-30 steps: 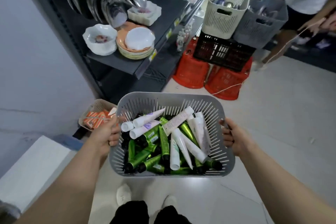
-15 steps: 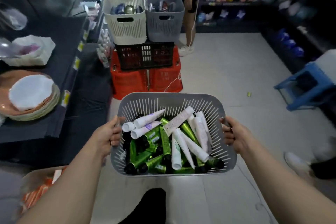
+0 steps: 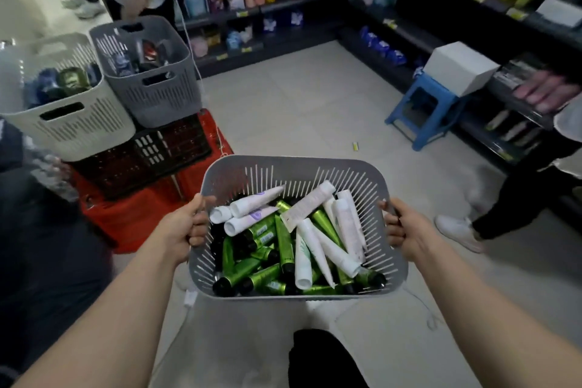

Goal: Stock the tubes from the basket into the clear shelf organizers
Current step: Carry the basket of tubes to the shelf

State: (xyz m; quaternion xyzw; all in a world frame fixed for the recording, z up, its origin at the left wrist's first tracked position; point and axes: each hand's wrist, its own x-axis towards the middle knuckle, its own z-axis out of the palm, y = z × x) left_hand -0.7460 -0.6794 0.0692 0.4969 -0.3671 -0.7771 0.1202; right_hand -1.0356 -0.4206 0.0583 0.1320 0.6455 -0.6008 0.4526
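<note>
Dark shop shelves [image 3: 267, 6] lie far ahead; the left hand [image 3: 178, 230] and right hand [image 3: 407, 231] hold the basket [image 3: 296, 164] by its side rims, fingers [image 3: 196, 231] curled round; tubes [image 3: 283, 246] lie between, equally near both.

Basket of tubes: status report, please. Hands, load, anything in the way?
Left hand and right hand grip the grey basket by its sides. Green and white tubes piled inside; organizers not in view. Another person's white shoe close right; blue stool ahead.
</note>
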